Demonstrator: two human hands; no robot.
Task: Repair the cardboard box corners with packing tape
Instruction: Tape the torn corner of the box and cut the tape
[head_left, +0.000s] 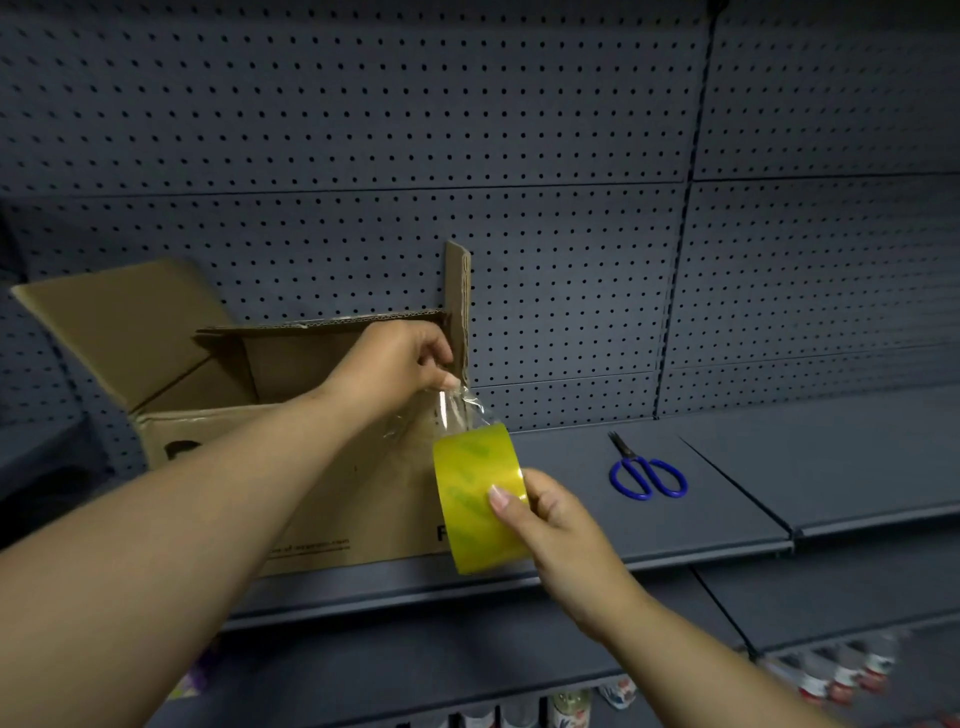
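We are starting a strip: left hand (395, 358) pinches the tape end (457, 410) at the cardboard box (332, 493) corner, right hand (550, 514) grips the packing tape roll (467, 499). Next, probably: pull down, press flat, cut with the scissors (647, 475).

On the front face of the cardboard box (332, 499), near its lower right corner, one large dark letter (441, 532), seemingly "F", cut off by the tape roll (478, 499). Along the lower edge, a thin line of small print (311, 546), too blurred to read. Near the upper left corner, a dark mark (179, 449), illegible. Greenish printing on the roll, unreadable too.
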